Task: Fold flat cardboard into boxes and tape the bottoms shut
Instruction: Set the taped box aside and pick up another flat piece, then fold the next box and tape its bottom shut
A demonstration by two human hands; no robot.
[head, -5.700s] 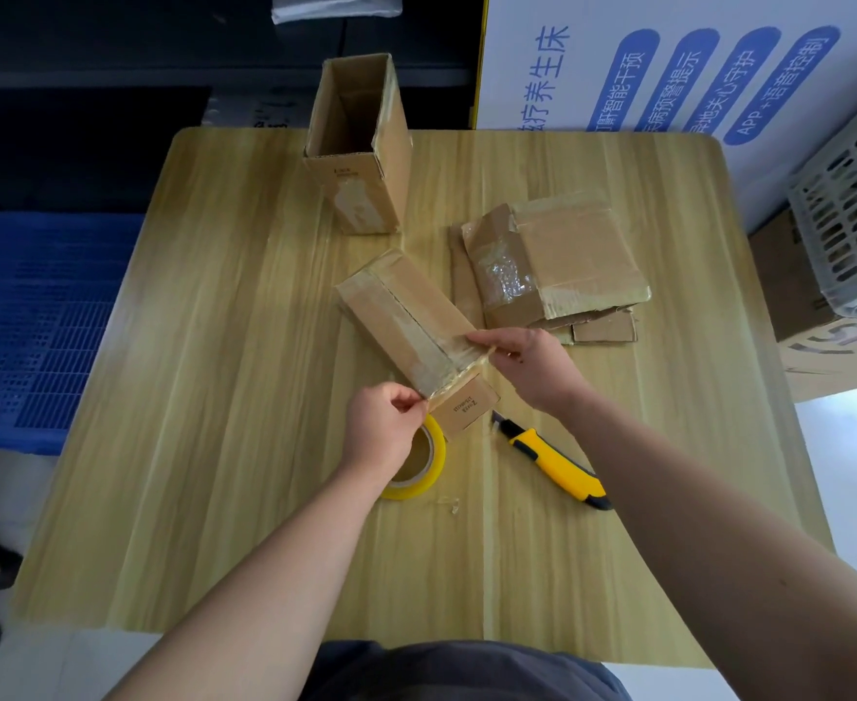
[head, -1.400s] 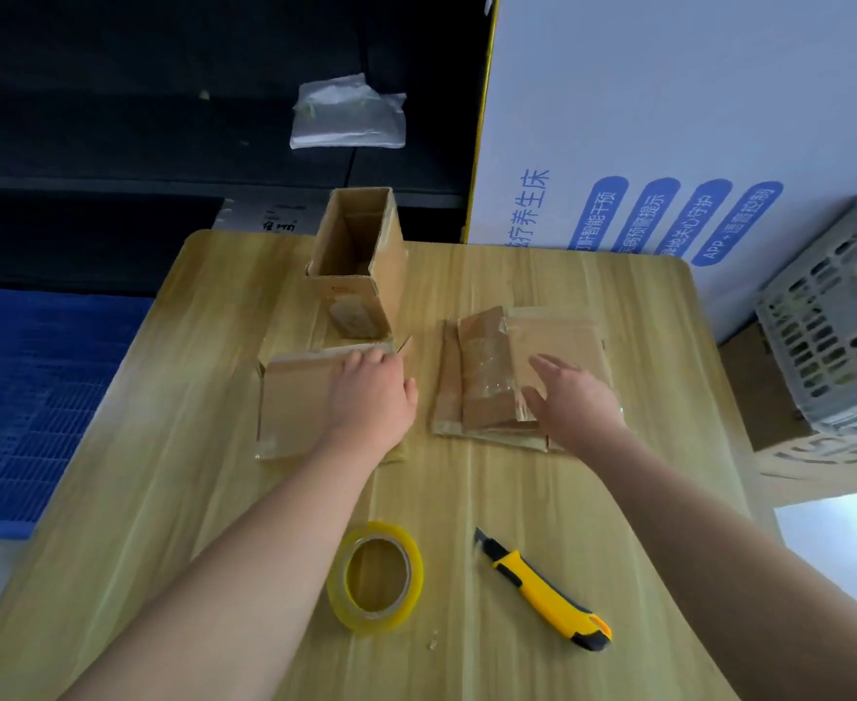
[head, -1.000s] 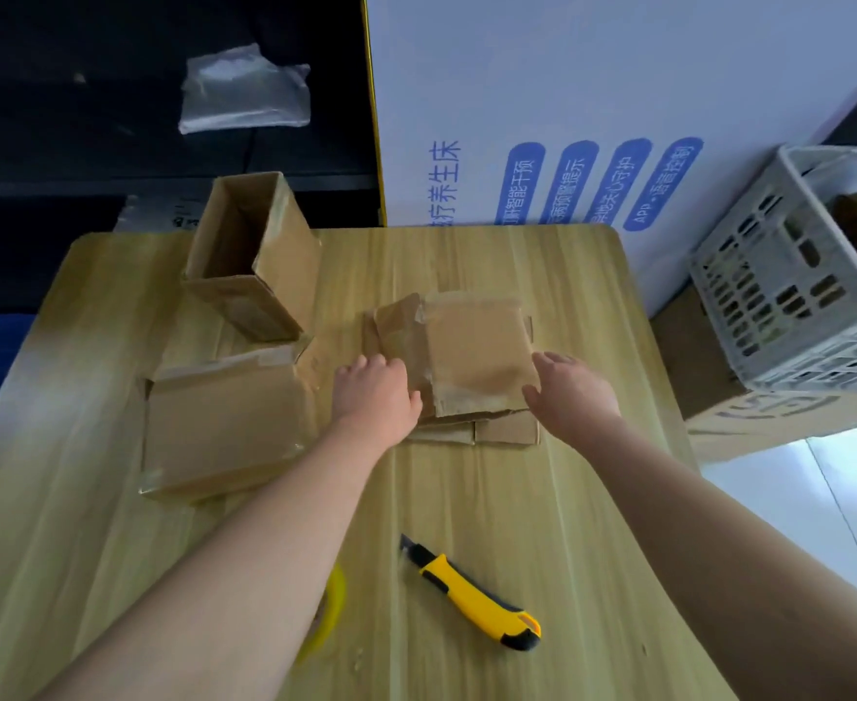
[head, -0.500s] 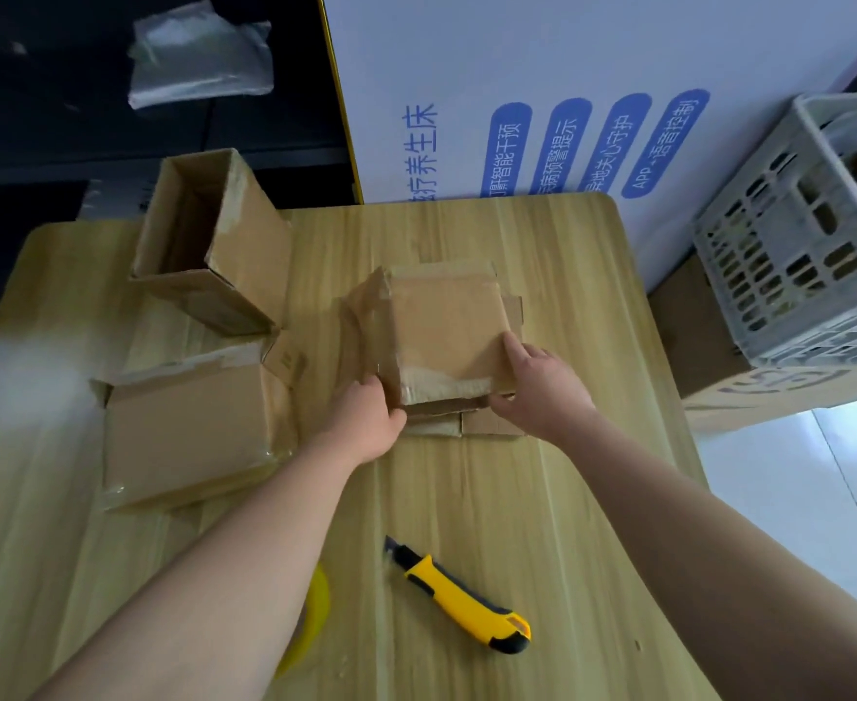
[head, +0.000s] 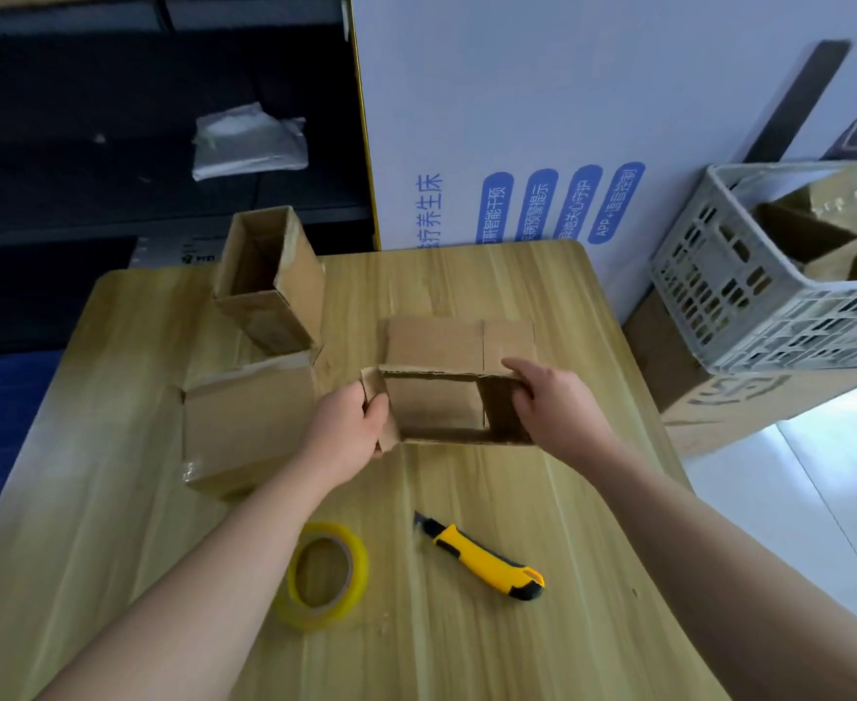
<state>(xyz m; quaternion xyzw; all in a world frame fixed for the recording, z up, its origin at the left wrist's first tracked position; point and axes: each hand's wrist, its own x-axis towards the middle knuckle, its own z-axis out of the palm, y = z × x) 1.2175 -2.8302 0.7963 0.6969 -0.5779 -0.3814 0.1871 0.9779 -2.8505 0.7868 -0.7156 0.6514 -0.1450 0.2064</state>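
Observation:
I hold a brown cardboard box [head: 436,407] above the middle of the wooden table [head: 542,624], spread into a square tube with its opening toward me. My left hand [head: 350,427] grips its left wall and a side flap. My right hand [head: 552,397] grips its right wall, fingers curled over the top edge. More flat cardboard [head: 507,341] lies just behind it. A yellow tape roll [head: 327,574] and a yellow utility knife [head: 482,559] lie near the table's front.
A taped box [head: 244,422] lies on its side at the left, and an open upright box [head: 269,280] stands behind it. Off the table's right edge, a grey plastic crate [head: 770,275] with cardboard rests on a carton. A white printed board stands behind the table.
Both hands have lifted the top flat cardboard off the stack and spread it from flat into an open square tube. The view has shifted back, so the tape roll shows fully again.

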